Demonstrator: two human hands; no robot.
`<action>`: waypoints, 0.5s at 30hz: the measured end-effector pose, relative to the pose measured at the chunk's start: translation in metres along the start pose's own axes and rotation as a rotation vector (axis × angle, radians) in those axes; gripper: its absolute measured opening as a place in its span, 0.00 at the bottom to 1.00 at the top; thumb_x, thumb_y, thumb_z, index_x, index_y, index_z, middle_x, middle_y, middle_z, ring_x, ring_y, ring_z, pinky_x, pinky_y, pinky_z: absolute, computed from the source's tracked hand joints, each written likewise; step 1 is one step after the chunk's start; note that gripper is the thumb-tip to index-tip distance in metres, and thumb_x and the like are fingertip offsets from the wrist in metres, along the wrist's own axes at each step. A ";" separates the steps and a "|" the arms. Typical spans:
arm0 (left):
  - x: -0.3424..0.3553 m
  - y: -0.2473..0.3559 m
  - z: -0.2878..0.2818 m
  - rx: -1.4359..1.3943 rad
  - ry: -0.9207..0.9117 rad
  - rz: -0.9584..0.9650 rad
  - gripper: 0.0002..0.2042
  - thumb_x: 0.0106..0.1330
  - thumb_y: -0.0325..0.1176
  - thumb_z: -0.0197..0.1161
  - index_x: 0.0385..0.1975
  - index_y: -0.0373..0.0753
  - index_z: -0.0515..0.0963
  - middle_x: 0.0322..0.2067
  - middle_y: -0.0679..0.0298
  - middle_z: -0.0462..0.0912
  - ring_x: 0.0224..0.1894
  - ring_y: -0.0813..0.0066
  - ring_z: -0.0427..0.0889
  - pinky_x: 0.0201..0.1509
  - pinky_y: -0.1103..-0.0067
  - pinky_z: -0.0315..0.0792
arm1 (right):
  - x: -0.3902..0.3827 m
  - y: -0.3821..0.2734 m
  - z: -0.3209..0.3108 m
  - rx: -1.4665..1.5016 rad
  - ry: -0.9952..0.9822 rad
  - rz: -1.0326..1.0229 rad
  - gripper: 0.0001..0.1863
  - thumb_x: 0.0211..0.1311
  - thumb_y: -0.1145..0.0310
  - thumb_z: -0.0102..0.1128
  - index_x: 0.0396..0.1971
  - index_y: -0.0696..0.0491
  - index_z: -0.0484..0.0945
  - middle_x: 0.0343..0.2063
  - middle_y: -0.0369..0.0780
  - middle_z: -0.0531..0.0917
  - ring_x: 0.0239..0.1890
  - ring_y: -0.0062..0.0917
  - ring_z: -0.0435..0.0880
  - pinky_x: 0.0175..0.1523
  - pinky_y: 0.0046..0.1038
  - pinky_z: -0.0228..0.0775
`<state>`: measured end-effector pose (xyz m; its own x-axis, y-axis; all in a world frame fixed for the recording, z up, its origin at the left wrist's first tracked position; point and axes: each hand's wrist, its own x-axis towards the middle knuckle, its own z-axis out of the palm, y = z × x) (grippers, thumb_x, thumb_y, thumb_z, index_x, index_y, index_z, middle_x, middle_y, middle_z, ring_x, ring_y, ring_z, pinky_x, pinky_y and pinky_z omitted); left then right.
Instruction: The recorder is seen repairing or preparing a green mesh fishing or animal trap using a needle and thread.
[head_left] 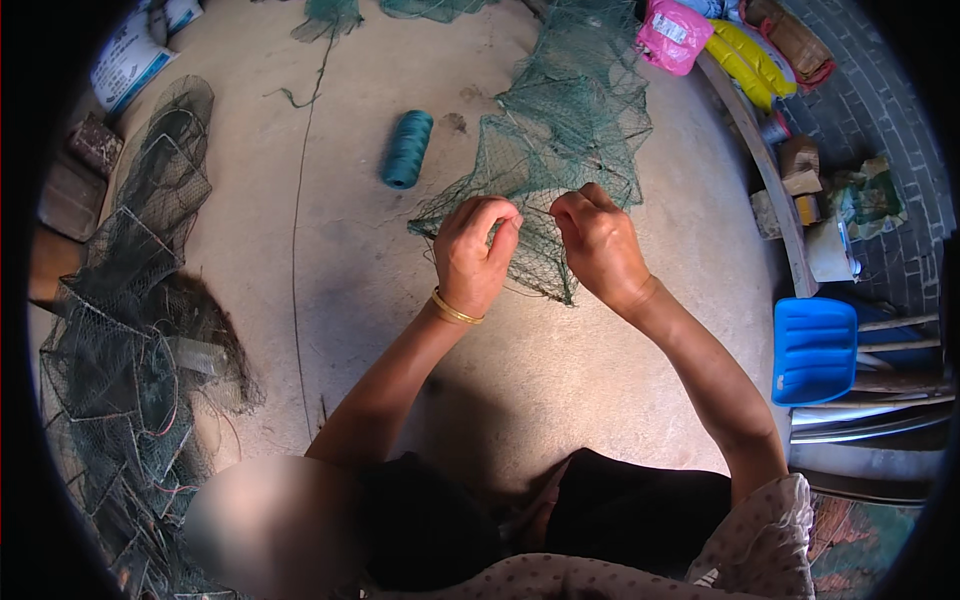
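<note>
Netting (585, 110) of green mesh lies on the pale floor (620, 390), stretching away from the person, and its near corner comes down between and below the two hands. The left hand (472, 250) and the right hand (602, 245) are raised close together but apart, each with thumb and fingers brought into a pinch. Whether the tips grip mesh or a fine thread, I cannot tell, because it is too small. They are probably held so near each other in order to manage a short piece between them.

The teal spool (408, 150) lies on its side, to the left of the netting; I suppose it is put there to be within easy reach. It is a smooth, slightly tapering cylinder, closely wound. A thin dark cord (296, 250) runs along the floor, further left.

The netting is thin and see-through, gathered in loose folds with some straight, stiff-looking edges. At far left, a darker net (135, 310) is heaped, its mesh crossed by pale straight rods, so it looks bulkier. At right, a blue scoop (815, 350), glossy and ribbed, stands out against the rough floor.
</note>
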<state>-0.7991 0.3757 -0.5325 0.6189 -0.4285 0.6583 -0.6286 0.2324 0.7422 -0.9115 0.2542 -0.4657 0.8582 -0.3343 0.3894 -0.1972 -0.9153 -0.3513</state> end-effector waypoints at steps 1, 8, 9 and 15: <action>0.000 -0.001 0.000 0.002 -0.001 -0.003 0.05 0.59 0.19 0.64 0.32 0.33 0.76 0.32 0.59 0.81 0.34 0.67 0.80 0.40 0.77 0.74 | 0.000 0.000 0.000 0.001 -0.001 0.000 0.05 0.57 0.81 0.59 0.32 0.57 0.79 0.30 0.46 0.80 0.30 0.41 0.82 0.35 0.36 0.75; -0.002 -0.002 0.002 0.009 -0.004 0.025 0.04 0.60 0.20 0.63 0.32 0.33 0.76 0.32 0.60 0.82 0.33 0.70 0.80 0.40 0.78 0.73 | 0.003 0.002 0.007 0.067 0.036 0.024 0.06 0.56 0.82 0.60 0.33 0.57 0.80 0.30 0.45 0.80 0.30 0.40 0.82 0.35 0.34 0.75; -0.002 -0.001 0.002 -0.016 -0.026 -0.070 0.03 0.62 0.21 0.63 0.33 0.33 0.77 0.32 0.61 0.83 0.33 0.74 0.80 0.40 0.80 0.73 | 0.003 0.004 0.007 0.092 0.040 0.028 0.06 0.56 0.83 0.60 0.33 0.57 0.80 0.30 0.44 0.80 0.30 0.38 0.83 0.35 0.32 0.75; 0.007 0.000 -0.003 -0.210 -0.109 -0.372 0.01 0.66 0.23 0.60 0.34 0.33 0.76 0.31 0.65 0.84 0.32 0.83 0.79 0.38 0.84 0.72 | 0.005 0.016 0.010 0.261 0.049 -0.027 0.09 0.54 0.85 0.60 0.32 0.56 0.80 0.32 0.43 0.80 0.33 0.37 0.83 0.37 0.31 0.77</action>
<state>-0.7937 0.3752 -0.5272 0.7246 -0.6034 0.3329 -0.2562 0.2126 0.9429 -0.9060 0.2398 -0.4781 0.8365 -0.3266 0.4400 -0.0400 -0.8373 -0.5453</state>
